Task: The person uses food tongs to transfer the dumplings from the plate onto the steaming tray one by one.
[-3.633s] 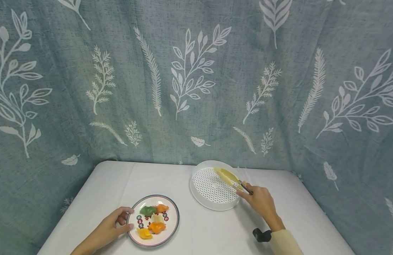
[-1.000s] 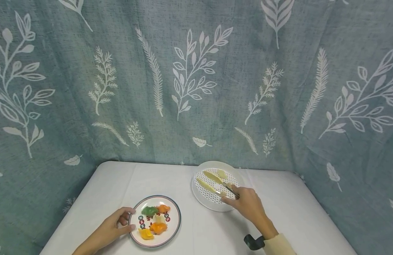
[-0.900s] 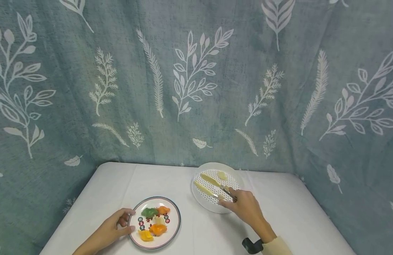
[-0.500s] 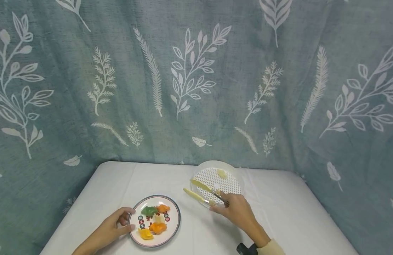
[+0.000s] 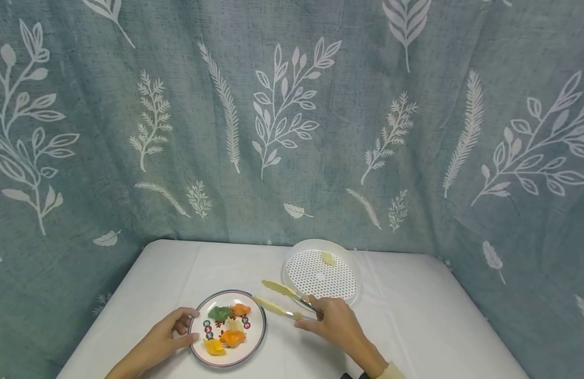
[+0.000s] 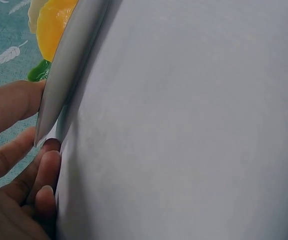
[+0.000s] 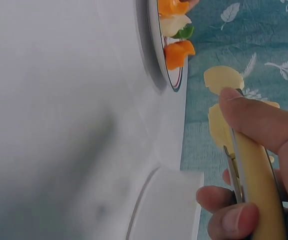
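My left hand [image 5: 166, 335] holds the left rim of a round white plate [image 5: 232, 360] with a dark-edged border, the thumb on the rim and fingers beside it. Several dumpling-shaped pieces lie on the plate: a green one [image 5: 220, 314], an orange one [image 5: 233, 338], a yellow one [image 5: 214, 347], another orange one [image 5: 241, 310] and a pale one [image 5: 235, 325]. My right hand [image 5: 336, 323] grips tongs [image 5: 279, 288] with yellow tips. The tips stand apart with nothing between them, near the plate's upper right rim. A pale yellow dumpling-shaped piece [image 5: 328, 258] lies in the white perforated tray [image 5: 349, 258].
The tray stands at the back of the white-covered table [image 5: 401, 316], behind my right hand. A teal curtain [image 5: 292, 200] with white leaf prints hangs behind and at both sides. In the right wrist view, the tray's wall [image 7: 171, 205] is close below the tongs.
The tongs were over the tray with their tips close together. Now the pale piece lies in the tray, and the tongs, spread, have moved left and nearer to the plate. My left hand stays put.
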Demonstrator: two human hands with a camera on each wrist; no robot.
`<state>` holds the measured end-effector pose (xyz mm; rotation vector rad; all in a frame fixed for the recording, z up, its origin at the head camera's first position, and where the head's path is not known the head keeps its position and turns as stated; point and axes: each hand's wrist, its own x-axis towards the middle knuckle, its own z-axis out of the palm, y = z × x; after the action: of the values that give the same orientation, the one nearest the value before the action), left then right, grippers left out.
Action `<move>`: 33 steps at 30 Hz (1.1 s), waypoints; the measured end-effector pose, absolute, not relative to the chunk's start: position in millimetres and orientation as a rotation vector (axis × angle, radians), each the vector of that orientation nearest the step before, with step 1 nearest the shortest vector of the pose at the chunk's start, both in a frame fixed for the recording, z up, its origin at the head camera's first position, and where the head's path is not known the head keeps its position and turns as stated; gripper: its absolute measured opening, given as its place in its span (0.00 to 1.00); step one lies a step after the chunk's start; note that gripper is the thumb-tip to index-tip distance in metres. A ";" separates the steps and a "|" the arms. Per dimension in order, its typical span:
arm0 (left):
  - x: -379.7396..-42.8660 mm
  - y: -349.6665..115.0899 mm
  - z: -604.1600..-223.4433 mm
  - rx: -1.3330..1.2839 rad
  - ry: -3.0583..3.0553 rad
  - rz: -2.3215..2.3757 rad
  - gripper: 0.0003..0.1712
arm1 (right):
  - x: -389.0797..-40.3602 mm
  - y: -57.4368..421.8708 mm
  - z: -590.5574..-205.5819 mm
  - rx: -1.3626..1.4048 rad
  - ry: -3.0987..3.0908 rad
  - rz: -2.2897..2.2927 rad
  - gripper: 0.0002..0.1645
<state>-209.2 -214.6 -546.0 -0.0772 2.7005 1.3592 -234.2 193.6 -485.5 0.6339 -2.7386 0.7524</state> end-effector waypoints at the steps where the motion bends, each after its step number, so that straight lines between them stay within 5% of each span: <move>1: -208.9 -214.4 -546.1 -0.078 2.701 1.360 0.33 | -233.5 192.1 -486.4 0.649 -2.738 0.761 0.34; 6: -207.0 -215.4 -546.3 -0.096 2.694 1.349 0.34 | -229.4 184.7 -490.3 0.733 -2.742 0.781 0.27; 33: -209.9 -215.0 -546.6 -0.078 2.674 1.369 0.35 | -216.9 156.5 -491.0 0.775 -2.843 0.661 0.29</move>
<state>-209.9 -215.0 -546.6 -0.0777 2.6738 1.3686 -216.9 156.5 -491.0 0.7751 -2.8433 0.6607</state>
